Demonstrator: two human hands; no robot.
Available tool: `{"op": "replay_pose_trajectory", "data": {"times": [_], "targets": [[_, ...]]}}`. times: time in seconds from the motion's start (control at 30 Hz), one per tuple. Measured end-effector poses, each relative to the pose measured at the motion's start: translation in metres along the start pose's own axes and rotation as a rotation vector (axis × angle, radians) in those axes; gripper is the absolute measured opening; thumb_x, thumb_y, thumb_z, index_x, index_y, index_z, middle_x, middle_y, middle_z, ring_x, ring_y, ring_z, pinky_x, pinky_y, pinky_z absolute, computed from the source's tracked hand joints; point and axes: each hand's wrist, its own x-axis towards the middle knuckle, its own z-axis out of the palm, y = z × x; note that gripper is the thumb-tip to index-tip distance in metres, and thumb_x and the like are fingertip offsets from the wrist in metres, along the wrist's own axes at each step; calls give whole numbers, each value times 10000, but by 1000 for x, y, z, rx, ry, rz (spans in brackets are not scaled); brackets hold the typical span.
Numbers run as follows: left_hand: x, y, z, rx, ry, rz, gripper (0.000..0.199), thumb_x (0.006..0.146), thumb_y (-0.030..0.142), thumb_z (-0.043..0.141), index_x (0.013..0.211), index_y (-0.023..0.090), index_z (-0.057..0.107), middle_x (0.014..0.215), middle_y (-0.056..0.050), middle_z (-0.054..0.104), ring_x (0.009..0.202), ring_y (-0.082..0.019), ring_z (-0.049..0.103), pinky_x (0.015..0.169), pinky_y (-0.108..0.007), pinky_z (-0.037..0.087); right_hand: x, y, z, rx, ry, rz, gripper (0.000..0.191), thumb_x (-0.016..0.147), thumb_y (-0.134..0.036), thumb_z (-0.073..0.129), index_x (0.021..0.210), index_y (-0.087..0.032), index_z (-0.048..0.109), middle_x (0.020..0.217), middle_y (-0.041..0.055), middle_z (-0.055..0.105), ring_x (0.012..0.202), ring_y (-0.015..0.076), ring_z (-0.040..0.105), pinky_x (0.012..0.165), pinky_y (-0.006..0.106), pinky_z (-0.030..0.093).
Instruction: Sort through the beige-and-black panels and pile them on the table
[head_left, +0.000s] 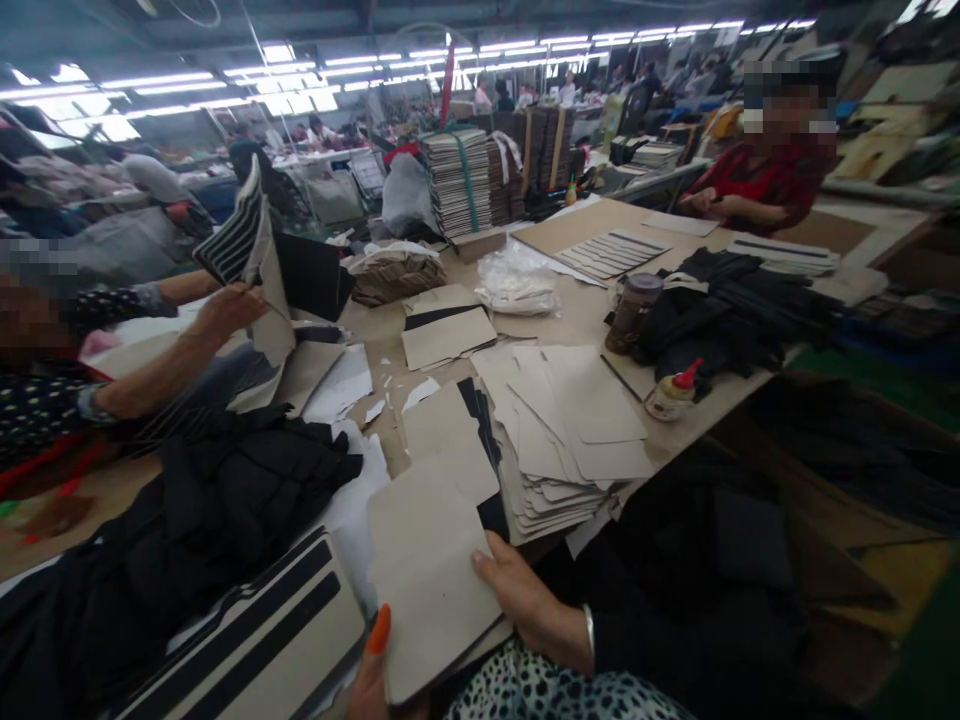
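Note:
A light beige board panel (431,575) with rounded corners is held between my two hands, tilted over the table's near edge. My left hand (375,665), with an orange cover on the thumb, grips its lower left edge. Thumb on top, my right hand (529,595) pinches the right edge; its fingers underneath are hidden. Beneath and behind it lie another beige panel (450,440) and black pieces (484,430). To the right rises an untidy stack of beige panels (570,430). Panels with black strips (277,625) lie at the lower left.
Black fabric (225,500) is heaped on the left, more black fabric (735,310) on the right. A red-tipped glue bottle (673,392) and a brown jar (634,312) stand beyond the stack. One co-worker (150,350) handles panels at left; another (780,170) sits far right.

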Motion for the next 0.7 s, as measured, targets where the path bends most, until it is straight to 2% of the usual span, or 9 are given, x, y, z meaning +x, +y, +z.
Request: {"op": "replay_pose_trajectory", "data": {"times": [0.1,0.17,0.33,0.47,0.57,0.7], "targets": [[-1,9,-7,85,53,100,769,873,168,669,1564,283,352,1258,-76,729,1179,-311,676,1022,-432,576,-2,-3,1,-24,-39,52,559,715,-569,756,1092,-168,663,985,57,737,930,241,666,892,380,490],[-8,15,-6,115,45,137,838,820,107,715,1550,332,370,1273,-59,724,1168,-305,682,1010,-423,582,-4,-8,2,-19,-63,92,583,690,-588,775,1061,-150,675,931,60,741,880,241,674,842,367,501],[-25,26,-3,89,-44,117,864,765,89,758,1530,281,405,1250,-98,730,1104,-309,714,993,-426,580,-2,-21,5,13,-54,71,620,739,-597,766,1152,-151,643,1076,99,747,995,270,688,911,399,511],[-28,26,-8,132,-74,144,805,770,110,759,1501,224,441,1188,-130,748,1062,-310,727,985,-436,571,5,-16,7,-58,5,83,732,631,-528,869,1201,-152,605,1127,121,746,1060,310,683,956,445,514],[-30,26,-10,107,-74,147,787,766,108,751,1490,210,458,1172,-133,753,1047,-310,730,983,-437,565,7,-12,8,-125,43,58,693,615,-473,883,1168,-156,611,1122,121,750,1054,313,685,953,449,524],[-33,24,-6,21,-87,165,801,765,106,754,1499,227,458,1190,-118,750,1048,-299,731,995,-422,557,7,-13,12,-114,17,19,653,669,-451,849,1205,-185,589,1105,99,756,1010,292,702,917,435,549]]}}
